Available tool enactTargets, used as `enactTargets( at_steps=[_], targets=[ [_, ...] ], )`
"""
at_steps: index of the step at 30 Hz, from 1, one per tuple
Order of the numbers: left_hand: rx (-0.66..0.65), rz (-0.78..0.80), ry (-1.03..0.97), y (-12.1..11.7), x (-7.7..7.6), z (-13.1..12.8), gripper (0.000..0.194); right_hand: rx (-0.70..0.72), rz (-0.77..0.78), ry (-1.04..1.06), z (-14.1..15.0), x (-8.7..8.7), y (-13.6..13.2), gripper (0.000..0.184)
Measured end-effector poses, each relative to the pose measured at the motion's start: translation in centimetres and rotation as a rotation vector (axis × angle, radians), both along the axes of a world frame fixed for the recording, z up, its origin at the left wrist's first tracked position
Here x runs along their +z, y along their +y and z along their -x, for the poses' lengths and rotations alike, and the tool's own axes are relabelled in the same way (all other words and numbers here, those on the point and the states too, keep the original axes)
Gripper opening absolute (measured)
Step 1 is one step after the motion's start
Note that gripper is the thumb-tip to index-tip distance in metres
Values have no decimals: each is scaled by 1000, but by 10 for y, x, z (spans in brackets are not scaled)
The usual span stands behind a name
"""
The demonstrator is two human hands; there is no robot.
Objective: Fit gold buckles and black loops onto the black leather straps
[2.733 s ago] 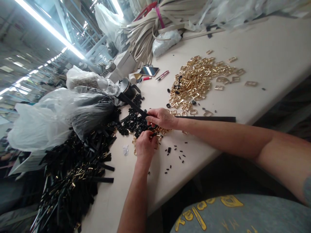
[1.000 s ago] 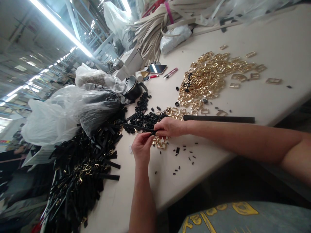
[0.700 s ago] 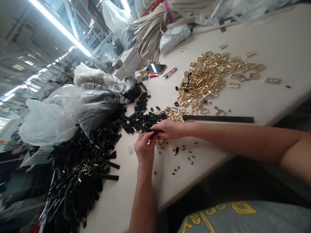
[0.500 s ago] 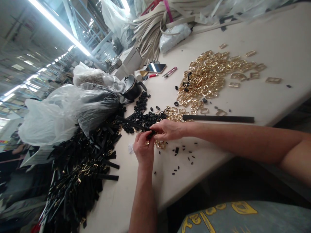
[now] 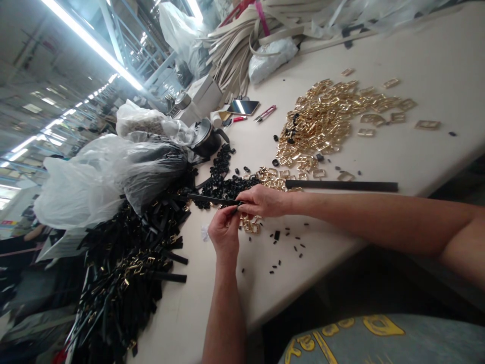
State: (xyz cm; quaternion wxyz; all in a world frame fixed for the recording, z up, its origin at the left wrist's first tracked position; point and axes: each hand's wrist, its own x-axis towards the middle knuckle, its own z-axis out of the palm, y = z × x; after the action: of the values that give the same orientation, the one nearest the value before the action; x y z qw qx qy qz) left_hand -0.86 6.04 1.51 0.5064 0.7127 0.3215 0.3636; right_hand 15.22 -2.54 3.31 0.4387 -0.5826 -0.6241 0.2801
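Observation:
Between my hands is a black strap (image 5: 212,199) whose free length points left over a heap of small black loops (image 5: 223,184). My left hand (image 5: 224,227) is closed on the strap's near end from below. My right hand (image 5: 261,201) pinches the same end from the right, its fingertips meeting those of my left. Whatever small part sits at the fingertips is too covered to make out. Gold buckles (image 5: 252,225) lie just under and beside my hands. Another black strap (image 5: 341,186) lies flat beyond my right forearm.
A large pile of gold buckles (image 5: 318,121) spreads farther back. Black straps with buckles (image 5: 129,273) are heaped at the left, below plastic bags (image 5: 94,177). A lidded dark mug (image 5: 206,139), a phone (image 5: 243,106) and thread snips (image 5: 265,114) stand or lie behind. Black bits (image 5: 277,235) dot the table.
The strap's free end has swung from pointing up and back to lying nearly level at the left. Both hands have come together at its near end, with small finger shifts lately.

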Motion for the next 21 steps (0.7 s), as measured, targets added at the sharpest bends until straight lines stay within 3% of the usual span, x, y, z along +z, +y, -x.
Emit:
enactTargets(
  at_steps=[8, 11, 17, 21],
  targets=[
    [-144, 359, 0, 4, 13, 3, 33, 69, 195, 338, 0, 12, -6, 16],
    [-179, 453, -58, 4, 14, 3, 47, 136, 212, 401, -1, 15, -7, 15],
    [-265, 261, -64, -2, 15, 5, 35, 243, 312, 409, -3, 15, -8, 16],
    [-252, 158, -79, -1, 11, 8, 28, 261, 336, 481, -5, 12, -6, 13]
  ],
)
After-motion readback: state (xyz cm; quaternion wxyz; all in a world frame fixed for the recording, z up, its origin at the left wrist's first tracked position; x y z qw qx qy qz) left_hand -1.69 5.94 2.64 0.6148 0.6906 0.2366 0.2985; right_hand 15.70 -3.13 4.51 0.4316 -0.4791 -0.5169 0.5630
